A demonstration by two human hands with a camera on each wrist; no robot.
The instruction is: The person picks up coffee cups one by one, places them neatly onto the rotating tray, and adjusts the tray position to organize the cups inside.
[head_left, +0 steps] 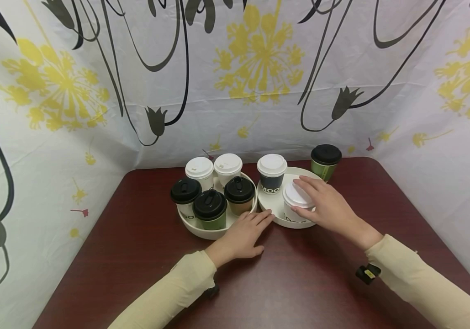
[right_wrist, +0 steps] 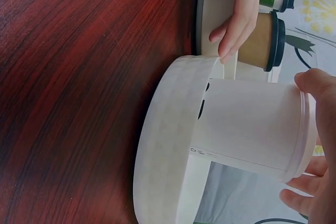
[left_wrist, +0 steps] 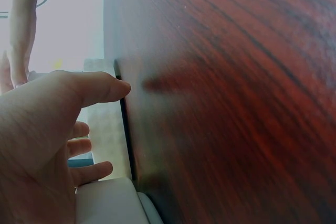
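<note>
My right hand (head_left: 331,205) holds a white paper cup (right_wrist: 252,124) by its white lid, thumb on one side and fingers on the other. The cup stands in the right round white tray (right_wrist: 165,140), close to its front rim. Beside it in that tray is a dark grey cup with a white lid (head_left: 272,167). My left hand (head_left: 240,235) reaches between the two trays, its extended fingertips touching the right tray's near rim. The left round tray (head_left: 206,234) holds several cups, among them a green one (head_left: 210,208) and a brown one (head_left: 240,192), both black-lidded.
A green cup with a black lid (head_left: 326,160) stands on the table behind the right tray. Two white-lidded cups are at the back of the left tray. Patterned cloth (head_left: 235,128) hangs along the dark red table's (head_left: 136,256) back and sides.
</note>
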